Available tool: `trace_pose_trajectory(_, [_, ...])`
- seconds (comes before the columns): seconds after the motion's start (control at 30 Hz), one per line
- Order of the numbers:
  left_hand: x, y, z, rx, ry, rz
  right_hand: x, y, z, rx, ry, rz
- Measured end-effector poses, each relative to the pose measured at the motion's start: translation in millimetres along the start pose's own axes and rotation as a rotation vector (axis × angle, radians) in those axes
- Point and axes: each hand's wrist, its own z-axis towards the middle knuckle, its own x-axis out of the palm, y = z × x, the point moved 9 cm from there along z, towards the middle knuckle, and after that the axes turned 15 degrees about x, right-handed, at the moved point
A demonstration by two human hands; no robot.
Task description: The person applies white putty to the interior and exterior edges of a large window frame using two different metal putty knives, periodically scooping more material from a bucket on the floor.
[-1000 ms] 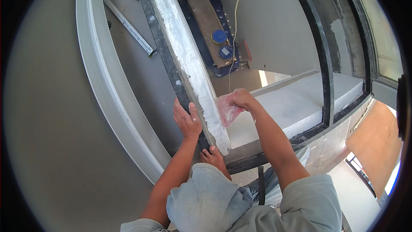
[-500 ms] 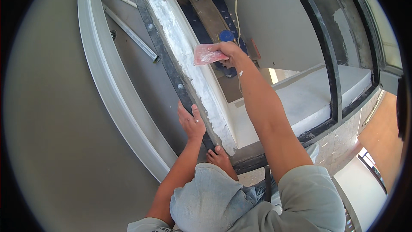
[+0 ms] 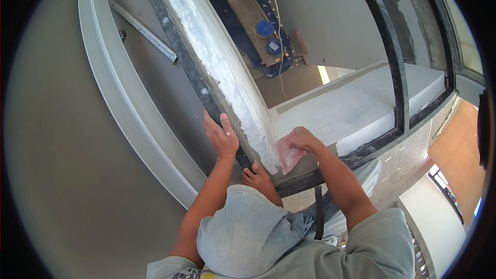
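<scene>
My right hand (image 3: 304, 139) is closed around a flat, translucent pink putty scraper (image 3: 289, 156) smeared with white. The scraper lies at the near end of a long white-coated ledge (image 3: 206, 54), at the corner where a second white ledge (image 3: 341, 106) runs off to the right; whether its edge touches the surface I cannot tell. My left hand (image 3: 222, 137) rests on a dark metal frame bar (image 3: 182, 54) left of the coated strip, fingers stretched along it and thumb apart. It holds no tool. Just below it, my bare foot (image 3: 258, 177) stands by the bar.
Beyond the opening, blue-lidded tubs (image 3: 264, 29) stand on a board (image 3: 243, 5) on the floor below. A pale cable (image 3: 278, 10) hangs there. Dark uprights (image 3: 385, 26) rise at right. At left, a metal bar (image 3: 147, 31) lies in a recess behind a curved pale rail (image 3: 116, 80).
My right hand has drawn the scraper from partway up the white ledge back to its near corner. My left hand stays on the frame bar. The view has shifted slightly.
</scene>
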Motion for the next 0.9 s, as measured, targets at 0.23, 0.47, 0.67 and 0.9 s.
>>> trace_pose_trajectory(0.23, [0.0, -3.2, -2.9, 0.001, 0.015, -0.012, -90.8, 8.0, -85.0, -0.267, -0.294, 0.640])
trace_pose_trajectory(0.47, [0.1, -2.5, 0.2, 0.003, -0.021, -0.031, -70.9, 21.3, -139.3, -0.479, -0.336, 0.312])
trace_pose_trajectory(0.67, [-0.1, -4.1, -1.3, 0.003, -0.022, -0.038, -64.6, -8.3, -134.8, -0.377, -0.387, 0.408])
trace_pose_trajectory(0.9, [3.1, -5.0, -2.9, -0.055, 0.019, -0.091, -63.0, 21.4, -100.5, -0.233, -0.495, 0.169])
